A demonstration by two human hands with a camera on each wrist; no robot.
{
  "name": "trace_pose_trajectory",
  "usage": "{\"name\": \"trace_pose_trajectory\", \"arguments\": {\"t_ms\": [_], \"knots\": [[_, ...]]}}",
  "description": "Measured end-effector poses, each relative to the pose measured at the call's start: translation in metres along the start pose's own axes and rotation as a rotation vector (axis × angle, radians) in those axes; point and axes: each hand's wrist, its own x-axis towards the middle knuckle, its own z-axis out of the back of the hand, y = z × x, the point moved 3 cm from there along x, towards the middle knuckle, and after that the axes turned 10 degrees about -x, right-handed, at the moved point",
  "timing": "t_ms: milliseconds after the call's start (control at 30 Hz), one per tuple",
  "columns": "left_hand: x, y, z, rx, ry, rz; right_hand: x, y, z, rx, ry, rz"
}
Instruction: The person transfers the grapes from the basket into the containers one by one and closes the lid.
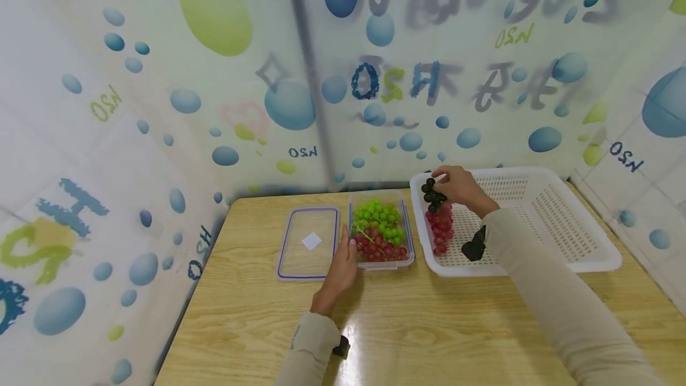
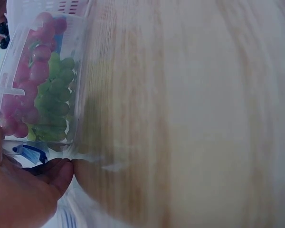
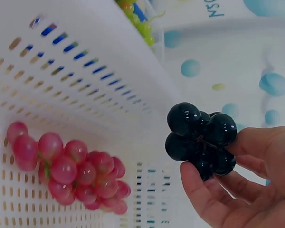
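Observation:
My right hand pinches a bunch of black grapes above the left end of a white perforated basket. A bunch of red grapes lies inside that basket, below the held bunch. To the left stands a clear plastic container with green grapes at its back and more red grapes at its front. My left hand holds this container by its left side, thumb near the rim; in the left wrist view its fingertips show beside the container's side flap.
A clear lid with a blue seal and a white label lies flat on the wooden table, left of the container. Patterned walls close in the table at the back and both sides. The basket's raised rim stands right of the container.

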Motion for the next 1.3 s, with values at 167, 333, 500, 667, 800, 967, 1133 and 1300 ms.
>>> {"name": "trace_pose_trajectory", "arguments": {"t_ms": [167, 333, 500, 667, 800, 967, 1133, 1300], "knots": [[-0.001, -0.001, 0.000, -0.004, -0.010, -0.001, 0.000, 0.012, -0.003, 0.037, 0.012, 0.017], [-0.001, -0.002, 0.000, -0.001, -0.008, 0.011, 0.002, 0.020, -0.009, 0.050, 0.026, 0.030], [0.000, -0.001, 0.001, 0.000, 0.002, -0.002, 0.004, 0.027, -0.015, 0.067, 0.051, 0.060], [0.000, 0.000, 0.001, 0.003, 0.008, 0.004, 0.006, 0.035, -0.021, 0.098, 0.085, 0.056], [0.000, 0.001, 0.000, 0.000, 0.012, 0.008, 0.007, 0.043, -0.025, 0.102, 0.110, 0.053], [0.000, -0.001, 0.000, 0.003, 0.014, 0.007, 0.006, 0.045, -0.031, 0.113, 0.131, 0.055], [0.000, -0.002, 0.000, 0.010, 0.011, 0.004, 0.005, 0.047, -0.036, 0.132, 0.147, 0.061], [-0.001, -0.003, 0.001, 0.007, 0.006, -0.010, 0.005, 0.050, -0.040, 0.125, 0.158, 0.060]]}}
